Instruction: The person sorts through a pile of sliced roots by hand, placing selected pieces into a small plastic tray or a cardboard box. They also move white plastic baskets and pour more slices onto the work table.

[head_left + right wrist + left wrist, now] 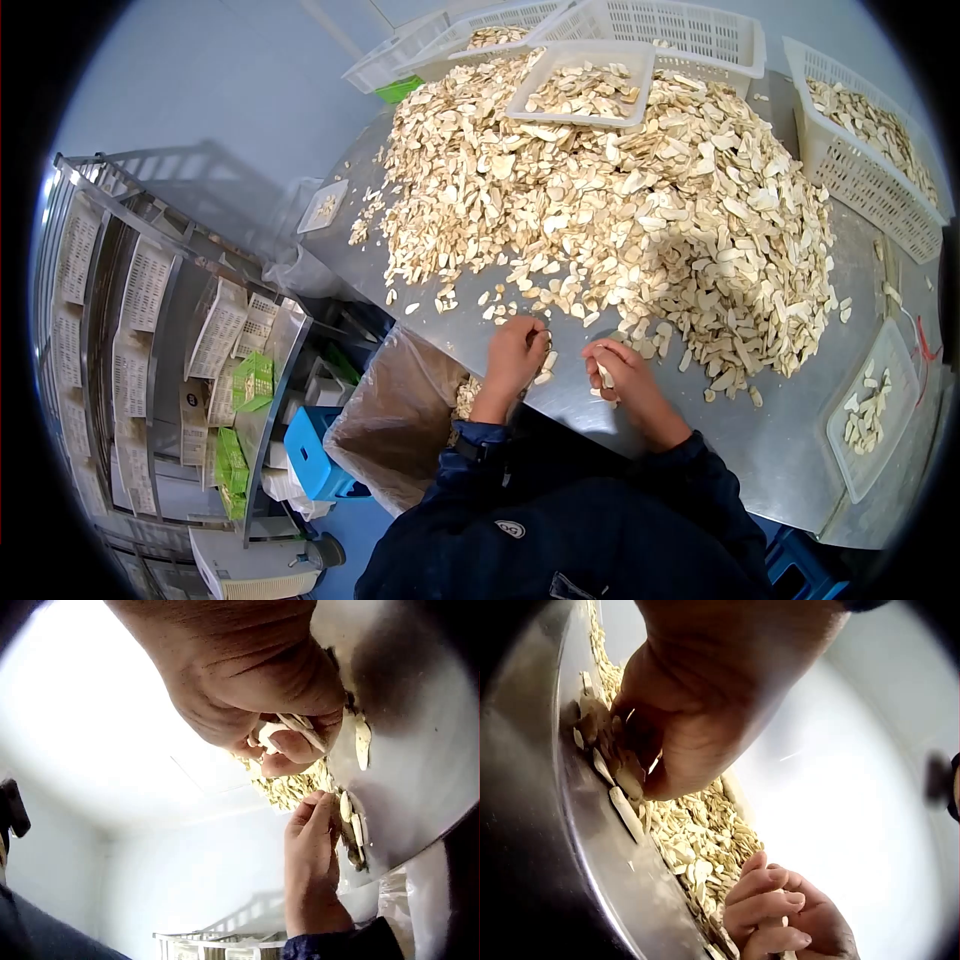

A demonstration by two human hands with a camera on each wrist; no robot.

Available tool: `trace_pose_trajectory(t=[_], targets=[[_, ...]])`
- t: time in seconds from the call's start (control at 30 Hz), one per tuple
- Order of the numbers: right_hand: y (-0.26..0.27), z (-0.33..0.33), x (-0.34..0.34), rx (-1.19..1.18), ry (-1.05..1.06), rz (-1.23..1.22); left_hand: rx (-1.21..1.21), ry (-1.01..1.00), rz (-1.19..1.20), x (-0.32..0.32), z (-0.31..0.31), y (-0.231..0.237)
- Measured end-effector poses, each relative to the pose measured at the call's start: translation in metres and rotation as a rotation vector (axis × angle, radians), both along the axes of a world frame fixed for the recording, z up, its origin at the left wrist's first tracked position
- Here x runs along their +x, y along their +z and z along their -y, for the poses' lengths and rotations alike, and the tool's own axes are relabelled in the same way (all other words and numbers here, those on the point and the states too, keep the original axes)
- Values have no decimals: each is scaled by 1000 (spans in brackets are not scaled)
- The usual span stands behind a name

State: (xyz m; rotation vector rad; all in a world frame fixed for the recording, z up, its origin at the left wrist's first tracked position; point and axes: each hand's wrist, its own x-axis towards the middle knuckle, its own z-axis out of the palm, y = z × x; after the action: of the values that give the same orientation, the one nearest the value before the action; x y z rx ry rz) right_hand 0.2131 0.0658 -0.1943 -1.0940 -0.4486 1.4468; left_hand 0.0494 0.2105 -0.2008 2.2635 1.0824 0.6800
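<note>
Pale dried slices lie in a large heap (600,210) on a metal table (770,450). My left hand (515,360) is at the table's near edge, its fingers curled down over a few slices; in the left wrist view the slices (626,814) lie right at the fingertips, which are partly hidden. To its right, my right hand (625,380) is held above the table with curled fingers. In the right wrist view that hand (255,682) holds several slices (304,731) between fingers and palm. A single slice (363,742) rests on the metal beside it.
A clear plastic tub (640,100) of slices sits on the heap. White crates (870,190) stand along the back and right. A shallow tray (840,450) with slices is at the right. Below the left edge is a bag-lined bin (385,420), near a blue stool (310,450) and shelving (215,260).
</note>
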Motion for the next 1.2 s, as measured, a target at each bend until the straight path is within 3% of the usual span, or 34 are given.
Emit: trace_pose_trajectory(t=[0.17,0.3,0.4,0.5,0.6,0.7,0.8,0.9,1.0,1.1,1.2], targets=[[5,1,8,-17,-98,-219,-9,-33,0,0,0,-4],[5,1,8,-10,-119,-226,39,-50,24,-1,-2,-6],[8,1,8,-22,-119,-217,-76,30,182,-4,-7,-10],[8,1,7,-19,-110,-216,-368,121,380,-11,-15,-14],[6,1,8,-15,-109,-215,-80,-3,228,-15,-20,-13],[3,0,8,-10,-109,-216,-161,-38,8,-11,-7,3],[3,0,7,-16,-107,-207,-42,-121,-158,-7,-7,1],[4,1,7,-14,-104,-192,-27,-127,-208,-3,-5,7],[3,0,8,-14,-103,-186,107,-129,-111,-3,-16,-8],[5,1,8,-16,-104,-170,5,-1,-9,-10,-19,-2],[6,1,7,-10,-95,-158,-66,82,-154,-17,-15,19]])
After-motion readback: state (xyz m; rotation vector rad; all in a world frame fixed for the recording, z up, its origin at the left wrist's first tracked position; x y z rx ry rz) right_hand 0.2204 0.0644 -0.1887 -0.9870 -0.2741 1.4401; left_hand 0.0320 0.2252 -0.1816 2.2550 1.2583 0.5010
